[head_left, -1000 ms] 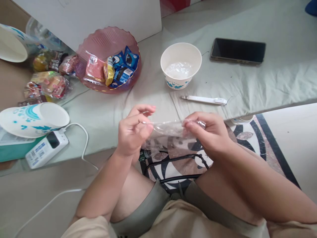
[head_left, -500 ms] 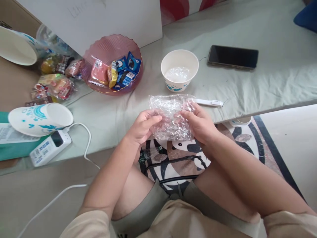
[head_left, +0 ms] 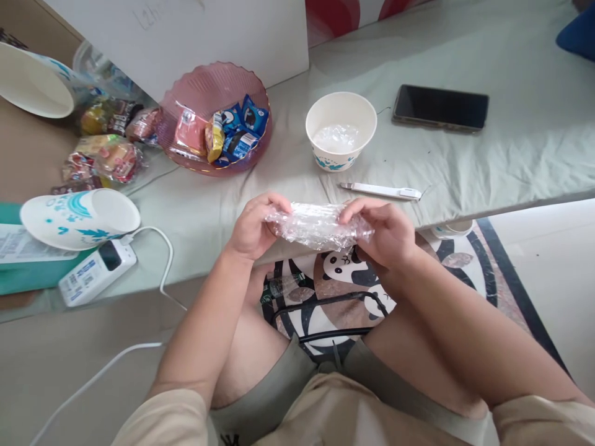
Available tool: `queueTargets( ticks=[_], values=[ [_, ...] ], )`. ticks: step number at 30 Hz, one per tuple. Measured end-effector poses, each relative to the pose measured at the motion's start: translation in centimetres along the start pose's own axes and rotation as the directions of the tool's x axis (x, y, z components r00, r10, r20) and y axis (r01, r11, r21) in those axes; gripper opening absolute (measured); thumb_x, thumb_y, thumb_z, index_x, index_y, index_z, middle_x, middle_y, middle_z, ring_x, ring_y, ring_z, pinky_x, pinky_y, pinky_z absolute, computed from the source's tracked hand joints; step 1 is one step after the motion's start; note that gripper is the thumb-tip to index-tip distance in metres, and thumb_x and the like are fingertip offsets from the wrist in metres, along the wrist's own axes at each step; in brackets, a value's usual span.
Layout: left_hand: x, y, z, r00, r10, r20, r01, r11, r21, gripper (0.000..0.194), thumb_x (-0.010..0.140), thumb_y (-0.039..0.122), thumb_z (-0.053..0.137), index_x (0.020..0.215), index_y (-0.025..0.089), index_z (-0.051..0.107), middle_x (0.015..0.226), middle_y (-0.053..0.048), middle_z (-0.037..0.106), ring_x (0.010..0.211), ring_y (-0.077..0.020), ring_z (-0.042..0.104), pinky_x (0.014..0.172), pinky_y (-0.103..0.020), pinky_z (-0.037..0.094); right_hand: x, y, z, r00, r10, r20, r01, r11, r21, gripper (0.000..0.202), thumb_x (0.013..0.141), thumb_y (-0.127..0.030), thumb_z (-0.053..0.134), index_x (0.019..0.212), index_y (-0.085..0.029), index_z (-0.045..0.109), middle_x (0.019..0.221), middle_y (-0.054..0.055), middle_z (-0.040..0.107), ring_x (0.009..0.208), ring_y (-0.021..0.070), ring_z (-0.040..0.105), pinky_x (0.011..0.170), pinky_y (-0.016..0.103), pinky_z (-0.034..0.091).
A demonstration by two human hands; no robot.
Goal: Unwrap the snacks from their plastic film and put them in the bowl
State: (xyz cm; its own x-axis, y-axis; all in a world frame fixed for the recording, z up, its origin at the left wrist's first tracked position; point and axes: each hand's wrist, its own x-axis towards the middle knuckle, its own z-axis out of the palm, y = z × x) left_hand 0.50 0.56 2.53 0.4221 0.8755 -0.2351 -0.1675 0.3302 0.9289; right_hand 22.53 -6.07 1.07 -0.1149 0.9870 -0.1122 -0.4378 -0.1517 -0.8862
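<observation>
Head view — clear plastic (head_left: 320,228), in both hands (head_left: 253,229) (head_left: 389,232)

Clear film (head_left: 320,226) hides some fingers of the left hand (head_left: 255,226) and right hand (head_left: 388,229). From centre, the frame crops a blue object (head_left: 579,34) at two o'clock and a cup (head_left: 39,83) at ten; the desk (head_left: 511,167) partly covers a container (head_left: 454,228) at three.

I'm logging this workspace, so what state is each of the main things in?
Left hand: closed on the plastic wrap.
Right hand: closed on the plastic wrap.
Plastic wrap: crumpled, held between both hands.
White bowl: upright, clear plastic inside.
Pink bowl: holding wrapped snacks.
Phone: face up, screen dark.
Cutter: lying flat, not held.
Power bank: cable plugged in.
</observation>
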Motion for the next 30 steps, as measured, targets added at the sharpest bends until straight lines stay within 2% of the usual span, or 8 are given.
queueTargets(
  ticks=[3, 5, 8, 13, 16, 20, 25, 30],
  values=[
    [0.1, -0.2, -0.2, 1.000, -0.014, -0.004, 0.014, 0.999, 0.039, 0.030, 0.071, 0.046, 0.068, 0.064, 0.017, 0.063, 0.063, -0.002, 0.058, 0.051, -0.0101, 0.052, 0.045, -0.023, 0.041, -0.1, -0.2, -0.2, 0.998, 0.004, -0.056, -0.014, 0.985, -0.169, 0.030, 0.088, -0.047, 0.062, 0.072, -0.021, 0.065, 0.077, 0.004, 0.063, 0.069, 0.0151, 0.056, 0.060, 0.031, 0.044],
    [0.0, -0.4, 0.0, 0.999, -0.002, -0.044, 0.008, 0.993, 0.120, 0.024, 0.065, 0.033, 0.076, 0.066, 0.018, 0.057, 0.065, 0.003, 0.053, 0.051, -0.0064, 0.047, 0.045, -0.019, 0.039, -0.2, -0.1, 0.0, 0.992, 0.046, -0.116, -0.070, 0.973, -0.218, 0.020, 0.081, -0.035, 0.075, 0.089, -0.023, 0.062, 0.079, 0.000, 0.060, 0.062, 0.0118, 0.051, 0.056, 0.029, 0.040],
    [-0.2, -0.5, 0.5, 0.995, -0.002, -0.104, 0.018, 0.987, 0.157, 0.032, 0.057, 0.017, 0.079, 0.072, 0.020, 0.051, 0.071, 0.007, 0.051, 0.050, -0.0041, 0.046, 0.043, -0.017, 0.039, -0.3, 0.1, 0.3, 0.980, 0.129, -0.149, -0.154, 0.973, -0.171, 0.049, 0.073, -0.025, 0.082, 0.113, -0.026, 0.054, 0.083, -0.003, 0.060, 0.062, 0.0111, 0.053, 0.055, 0.027, 0.040],
    [0.2, 0.0, 0.8, 0.983, -0.133, -0.129, 0.123, 0.989, -0.082, 0.040, 0.062, 0.030, 0.072, 0.097, 0.024, 0.054, 0.077, 0.006, 0.061, 0.045, -0.0079, 0.056, 0.035, -0.018, 0.036, 0.0, 0.1, 0.4, 0.966, 0.198, -0.167, -0.206, 0.978, -0.037, 0.031, 0.077, -0.028, 0.078, 0.099, -0.022, 0.057, 0.081, -0.002, 0.060, 0.063, 0.0096, 0.054, 0.056, 0.025, 0.042],
    [0.5, 0.0, 0.7, 0.971, -0.225, -0.083, 0.206, 0.960, -0.188, 0.037, 0.060, 0.030, 0.067, 0.095, 0.022, 0.056, 0.066, 0.005, 0.059, 0.047, -0.0120, 0.063, 0.038, -0.017, 0.038, 0.2, -0.1, 0.5, 0.951, 0.227, -0.210, -0.212, 0.973, 0.092, 0.035, 0.072, -0.026, 0.080, 0.097, -0.023, 0.056, 0.083, -0.002, 0.061, 0.067, 0.0098, 0.057, 0.057, 0.025, 0.045],
    [0.2, -0.1, 0.9, 0.961, -0.275, -0.007, 0.274, 0.958, -0.080, 0.031, 0.058, 0.024, 0.081, 0.072, 0.017, 0.055, 0.056, 0.004, 0.057, 0.052, -0.0124, 0.067, 0.046, -0.017, 0.044, 0.3, -0.1, 0.6, 0.942, 0.245, -0.229, -0.218, 0.966, 0.137, 0.035, 0.070, -0.025, 0.081, 0.093, -0.023, 0.055, 0.081, -0.003, 0.059, 0.067, 0.0098, 0.057, 0.058, 0.025, 0.048],
    [0.1, -0.5, 1.3, 0.984, -0.166, -0.066, 0.165, 0.986, -0.025, 0.047, 0.054, 0.045, 0.097, 0.071, 0.014, 0.065, 0.060, 0.002, 0.064, 0.045, -0.0063, 0.058, 0.044, -0.016, 0.043, 0.3, 0.0, 0.6, 0.945, 0.246, -0.217, -0.222, 0.966, 0.130, 0.034, 0.070, -0.024, 0.080, 0.093, -0.022, 0.055, 0.079, -0.004, 0.059, 0.062, 0.0079, 0.054, 0.055, 0.023, 0.045],
    [0.4, -0.4, 0.7, 0.989, -0.142, -0.050, 0.146, 0.987, 0.069, 0.046, 0.048, 0.041, 0.101, 0.065, 0.014, 0.067, 0.059, 0.000, 0.065, 0.045, -0.0064, 0.054, 0.043, -0.018, 0.044, 0.4, -0.1, 0.4, 0.943, 0.253, -0.216, -0.219, 0.961, 0.169, 0.037, 0.067, -0.024, 0.082, 0.093, -0.022, 0.056, 0.082, -0.003, 0.061, 0.066, 0.0089, 0.057, 0.056, 0.024, 0.047]
  ],
)
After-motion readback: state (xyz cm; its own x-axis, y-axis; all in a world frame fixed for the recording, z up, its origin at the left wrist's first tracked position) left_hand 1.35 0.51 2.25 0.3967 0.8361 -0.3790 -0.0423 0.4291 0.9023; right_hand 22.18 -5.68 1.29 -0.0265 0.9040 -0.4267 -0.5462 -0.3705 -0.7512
